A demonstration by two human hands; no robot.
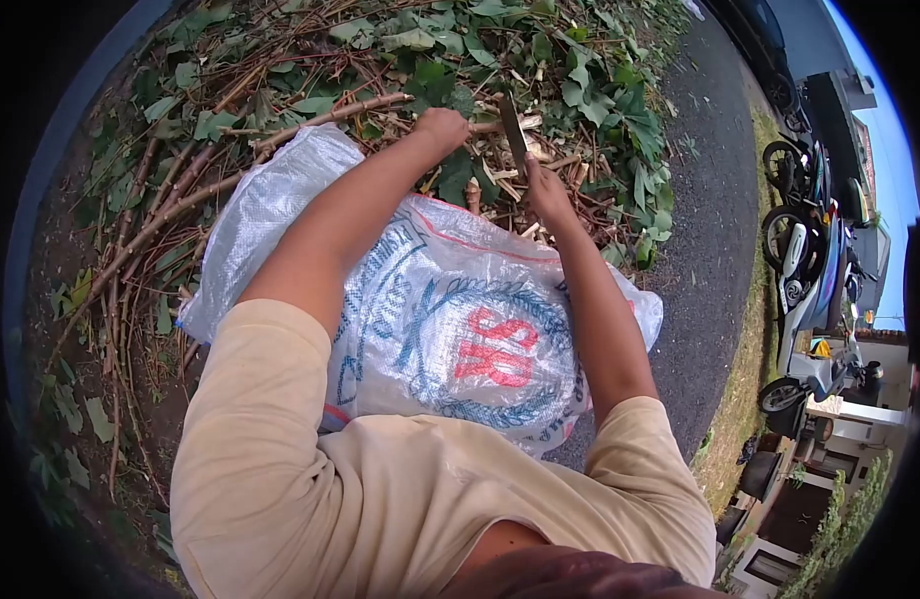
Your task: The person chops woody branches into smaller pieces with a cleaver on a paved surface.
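Observation:
My right hand [548, 197] is wrapped round the handle of a knife [515, 135], its dark blade pointing up and away from me. My left hand [442, 130] is closed just left of the blade. A short cut stem [486, 128] sticks out from its fingers towards the knife; most of what it grips is hidden. Below and around both hands lie chopped pale stem pieces [505, 182] among green leaves. A white woven sack [450, 309] with blue and red print covers my lap, under my forearms.
Long brown branches [146, 215] lie piled on the left. Leafy cuttings [620, 110] heap up ahead and to the right. Beyond them runs an asphalt strip [699, 200] with a grass verge [744, 399]. Motorcycles [804, 250] stand parked at far right near a house [814, 499].

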